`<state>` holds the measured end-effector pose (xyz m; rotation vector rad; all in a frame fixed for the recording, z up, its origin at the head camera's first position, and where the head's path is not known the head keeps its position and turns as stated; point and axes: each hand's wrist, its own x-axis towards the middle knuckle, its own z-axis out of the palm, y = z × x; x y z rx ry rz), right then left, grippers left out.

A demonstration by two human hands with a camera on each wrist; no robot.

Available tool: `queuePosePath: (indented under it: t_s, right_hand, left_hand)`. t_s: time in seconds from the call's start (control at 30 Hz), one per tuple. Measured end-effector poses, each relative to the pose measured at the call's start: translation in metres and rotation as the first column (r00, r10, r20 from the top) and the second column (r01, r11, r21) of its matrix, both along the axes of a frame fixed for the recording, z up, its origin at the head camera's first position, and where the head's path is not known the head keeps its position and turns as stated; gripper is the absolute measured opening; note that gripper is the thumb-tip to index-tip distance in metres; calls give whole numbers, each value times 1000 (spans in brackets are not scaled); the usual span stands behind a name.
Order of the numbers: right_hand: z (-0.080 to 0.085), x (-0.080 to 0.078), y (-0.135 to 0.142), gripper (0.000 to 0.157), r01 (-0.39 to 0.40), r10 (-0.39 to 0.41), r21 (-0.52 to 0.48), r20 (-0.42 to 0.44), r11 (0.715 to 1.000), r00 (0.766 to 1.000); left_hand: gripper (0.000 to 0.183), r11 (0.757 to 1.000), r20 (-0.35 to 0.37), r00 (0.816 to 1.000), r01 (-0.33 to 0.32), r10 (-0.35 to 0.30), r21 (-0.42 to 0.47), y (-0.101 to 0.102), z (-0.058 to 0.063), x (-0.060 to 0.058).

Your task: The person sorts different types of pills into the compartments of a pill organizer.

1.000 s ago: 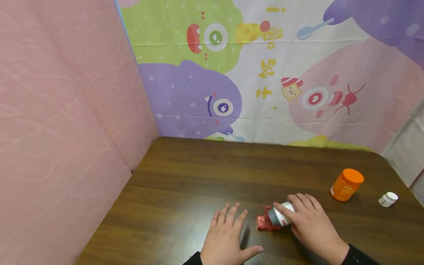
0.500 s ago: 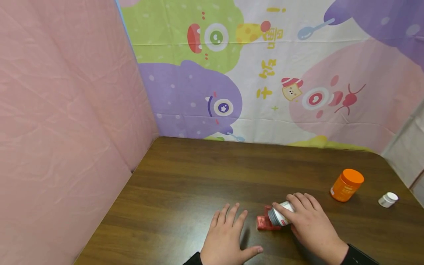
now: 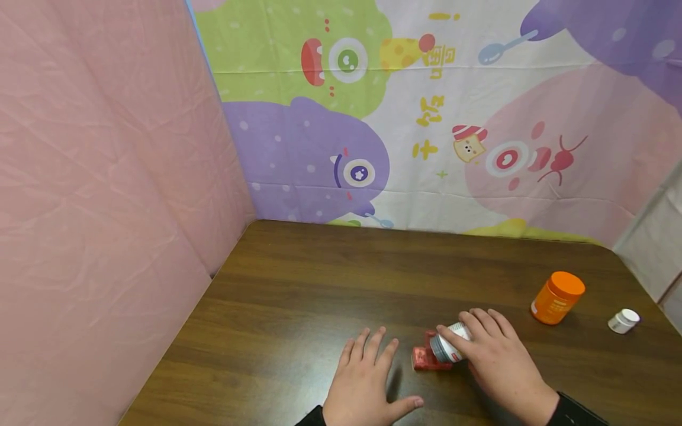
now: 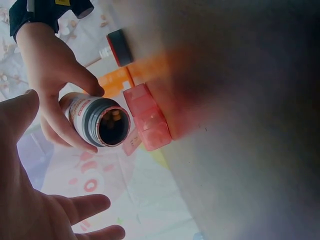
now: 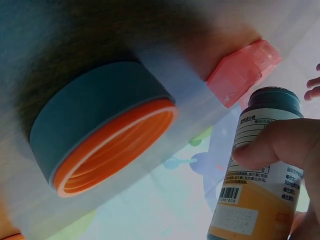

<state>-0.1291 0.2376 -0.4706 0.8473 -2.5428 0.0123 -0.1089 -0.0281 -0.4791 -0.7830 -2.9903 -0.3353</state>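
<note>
Btl (image 3: 452,343) edged L; cap (image 5: 95,112), jar (image 3: 557,299) nrby.

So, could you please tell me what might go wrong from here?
The right hand holds the open bottle tilted, with tablets visible inside, so too many could tumble out. The red box might slide if bumped, since the left hand is apart from it.

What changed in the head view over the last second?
The right hand and the tilted bottle it grips edged very slightly left. Nothing was newly grasped or released. The left hand, red case, orange jar and small white bottle stayed put.
</note>
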Motion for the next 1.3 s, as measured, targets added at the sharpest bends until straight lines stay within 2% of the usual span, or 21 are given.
queuePosePath:
  t_s: [0.3,1.3]
  right_hand:
    - [-1,0,-2,68,-23,24,2,-19,1000,1000]
    - [-2,1,-4,67,-6,6,20,-19,1000,1000]
  left_hand:
    - [94,1000,7,1000,0,0,-4,0,-1,0]
    - [93,1000,14,1000,0,-1,8,2,-1,1]
